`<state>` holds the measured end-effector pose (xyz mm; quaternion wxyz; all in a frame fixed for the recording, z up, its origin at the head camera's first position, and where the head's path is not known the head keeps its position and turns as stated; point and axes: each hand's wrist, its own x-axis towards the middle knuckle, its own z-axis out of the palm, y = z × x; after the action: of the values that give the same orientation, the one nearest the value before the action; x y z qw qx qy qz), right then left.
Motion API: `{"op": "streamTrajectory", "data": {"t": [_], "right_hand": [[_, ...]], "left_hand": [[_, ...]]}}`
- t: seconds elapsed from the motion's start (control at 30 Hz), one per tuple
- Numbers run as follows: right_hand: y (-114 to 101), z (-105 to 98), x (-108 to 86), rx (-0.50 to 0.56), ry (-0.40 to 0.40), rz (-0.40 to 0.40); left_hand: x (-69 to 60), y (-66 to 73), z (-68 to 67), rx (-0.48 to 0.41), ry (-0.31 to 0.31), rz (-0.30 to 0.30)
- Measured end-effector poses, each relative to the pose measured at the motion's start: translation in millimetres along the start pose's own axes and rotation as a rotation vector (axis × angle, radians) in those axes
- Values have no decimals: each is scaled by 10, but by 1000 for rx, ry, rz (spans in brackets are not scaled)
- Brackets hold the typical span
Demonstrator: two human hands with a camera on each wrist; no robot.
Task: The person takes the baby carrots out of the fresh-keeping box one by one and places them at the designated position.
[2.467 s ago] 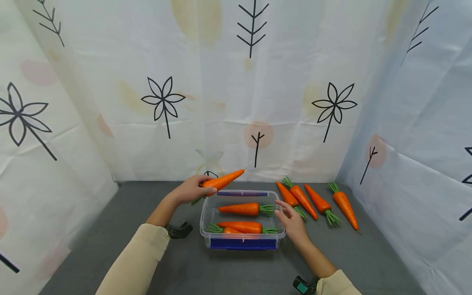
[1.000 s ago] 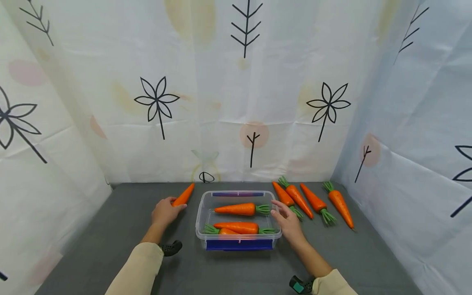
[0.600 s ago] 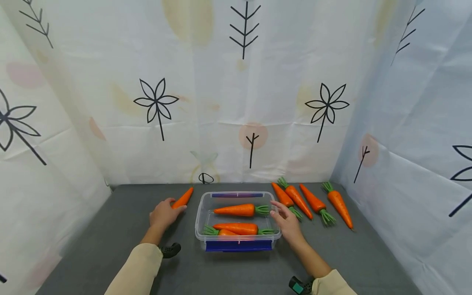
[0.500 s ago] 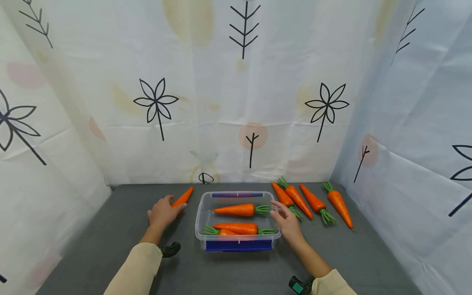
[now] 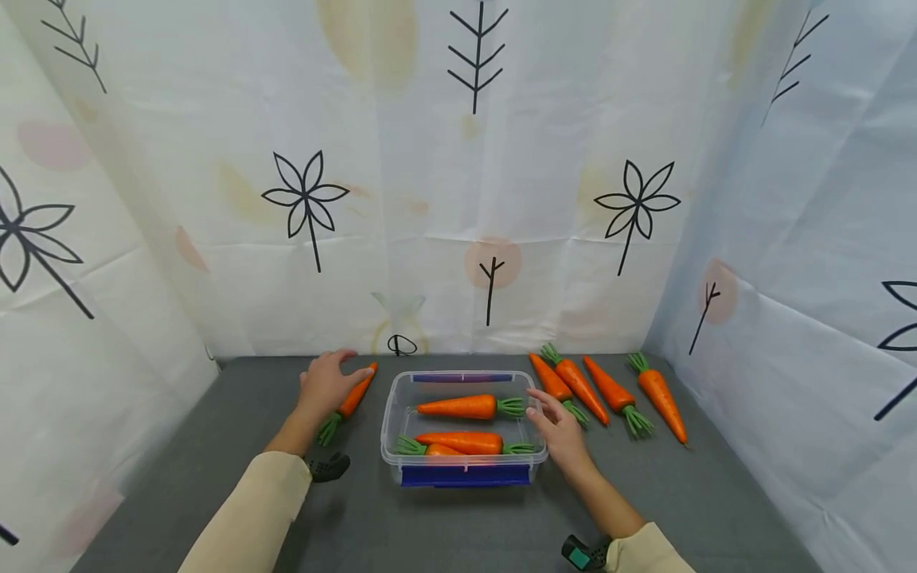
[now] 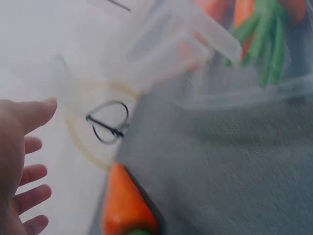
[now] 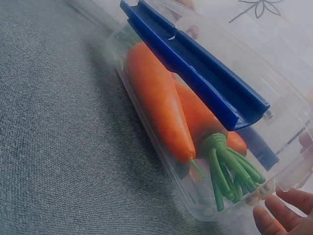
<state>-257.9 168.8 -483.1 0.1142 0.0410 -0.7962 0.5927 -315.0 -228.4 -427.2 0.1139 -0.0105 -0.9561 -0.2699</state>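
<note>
A carrot [image 5: 353,396] with green stalks lies on the table just left of the clear plastic box [image 5: 467,460]. My left hand [image 5: 325,386] is above this carrot with its fingers spread, holding nothing; the left wrist view shows the hand apart from the carrot [image 6: 126,203]. Inside the box are an upper carrot [image 5: 458,407], a lower carrot [image 5: 462,442] and a partly hidden carrot [image 5: 440,450]. My right hand [image 5: 562,434] rests its loosely bent fingers at the box's right end. In the right wrist view, its fingertips [image 7: 266,221] are beside the box wall.
Several carrots lie right of the box, among them one [image 5: 662,402] at the far right. A blue latch [image 5: 466,476] runs along the box's front. The grey table [image 5: 401,533] meets a patterned white cloth [image 5: 430,302] behind and at both sides.
The left hand has carried a carrot from above the box to the table at its left, let it go and lifted off it. The right hand has stayed at the box's right end.
</note>
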Motion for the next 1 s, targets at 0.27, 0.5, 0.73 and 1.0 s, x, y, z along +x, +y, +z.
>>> {"op": "streamTrajectory", "data": {"t": [0.27, 0.5, 0.73, 1.0], "right_hand": [[15, -13, 17, -6, -1, 1], [4, -17, 4, 12, -8, -3], [18, -19, 9, 24, -15, -8], [21, -19, 8, 9, -6, -12]], "left_hand": [[136, 377, -61, -165, -102, 161], [192, 646, -51, -263, -212, 252], [169, 849, 17, -287, -339, 301], [114, 1044, 169, -310, -528, 337]]}}
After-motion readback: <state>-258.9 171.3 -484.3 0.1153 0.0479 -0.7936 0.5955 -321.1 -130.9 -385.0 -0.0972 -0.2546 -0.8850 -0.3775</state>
